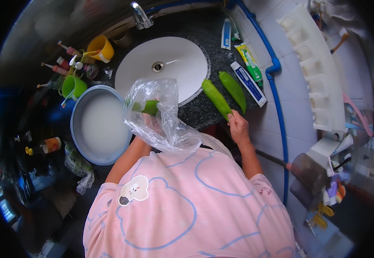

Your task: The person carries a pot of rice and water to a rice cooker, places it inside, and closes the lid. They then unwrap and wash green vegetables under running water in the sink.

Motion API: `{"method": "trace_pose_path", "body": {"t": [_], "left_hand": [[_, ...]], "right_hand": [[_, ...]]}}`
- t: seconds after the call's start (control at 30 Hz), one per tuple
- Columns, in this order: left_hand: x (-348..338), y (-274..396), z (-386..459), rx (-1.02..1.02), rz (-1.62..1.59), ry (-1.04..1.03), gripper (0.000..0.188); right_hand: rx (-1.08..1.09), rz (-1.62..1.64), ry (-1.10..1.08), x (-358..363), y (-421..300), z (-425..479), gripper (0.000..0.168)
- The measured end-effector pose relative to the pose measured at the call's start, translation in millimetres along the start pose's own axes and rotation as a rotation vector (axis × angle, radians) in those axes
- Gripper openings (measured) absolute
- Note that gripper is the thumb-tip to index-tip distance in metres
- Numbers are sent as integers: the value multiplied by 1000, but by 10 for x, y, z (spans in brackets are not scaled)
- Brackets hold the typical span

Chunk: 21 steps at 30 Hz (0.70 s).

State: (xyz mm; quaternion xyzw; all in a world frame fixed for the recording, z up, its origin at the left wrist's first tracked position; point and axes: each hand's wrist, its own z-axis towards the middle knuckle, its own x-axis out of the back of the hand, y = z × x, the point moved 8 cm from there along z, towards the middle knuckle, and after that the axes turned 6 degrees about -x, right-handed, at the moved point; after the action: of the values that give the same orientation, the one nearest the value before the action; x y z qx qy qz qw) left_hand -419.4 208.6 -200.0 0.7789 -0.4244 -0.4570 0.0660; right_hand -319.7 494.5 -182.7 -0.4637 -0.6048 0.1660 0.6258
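Note:
My right hand grips the lower end of a long light-green pepper, which lies at the counter's edge right of the sink. A second, darker green pepper rests just beside it on the counter. In front of the sink, a crumpled clear plastic bag is held up by my left hand, partly hidden behind the film. Through the plastic shows another green pepper. The bag overlaps the near rim of the white oval sink.
Left of the sink stands a blue-grey basin of cloudy water. Behind it are a green cup, a yellow cup and several bottles. Toothpaste tubes lie at right, near a blue wall pipe. A chrome faucet rises behind.

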Motion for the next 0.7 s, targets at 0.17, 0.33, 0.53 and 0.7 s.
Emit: {"method": "trace_pose_path", "body": {"t": [0.17,0.33,0.53,0.7], "left_hand": [[134,-95,30,89,8,141,37],[307,-101,94,123,56,151,34],[239,-150,115,172,47,143,29],[129,-141,106,134,8,132,30]], "right_hand": [[144,-263,322,93,45,-85,31],[70,-367,380,194,55,-117,38],[131,-435,454,518,-143,-248,35],[-15,512,474,904,-451,-141,12]]}}
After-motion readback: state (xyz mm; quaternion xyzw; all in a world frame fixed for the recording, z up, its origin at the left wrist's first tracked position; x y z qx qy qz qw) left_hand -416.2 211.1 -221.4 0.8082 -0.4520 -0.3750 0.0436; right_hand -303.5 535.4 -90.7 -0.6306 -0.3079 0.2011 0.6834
